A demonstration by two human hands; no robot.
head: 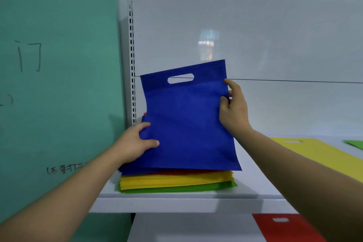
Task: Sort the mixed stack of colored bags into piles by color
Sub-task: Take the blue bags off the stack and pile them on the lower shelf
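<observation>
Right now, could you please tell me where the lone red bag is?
Head view, bottom right: the red bag lies flat on the lower shelf, below the upper shelf's yellow bag.

Mixed stack (pixel 176 181): upper shelf (pixel 255 187), left end, before slotted upright (pixel 132 65). Lifted bag (pixel 186 120): over stack. Single bag (pixel 318 149): same shelf, right. Another bag (pixel 279 232): lower shelf (pixel 186 228), right.

Left hand (pixel 137 141) and right hand (pixel 233 110), held forward, each pinch a side edge of the blue bag (pixel 186 120), thumbs in front.
</observation>
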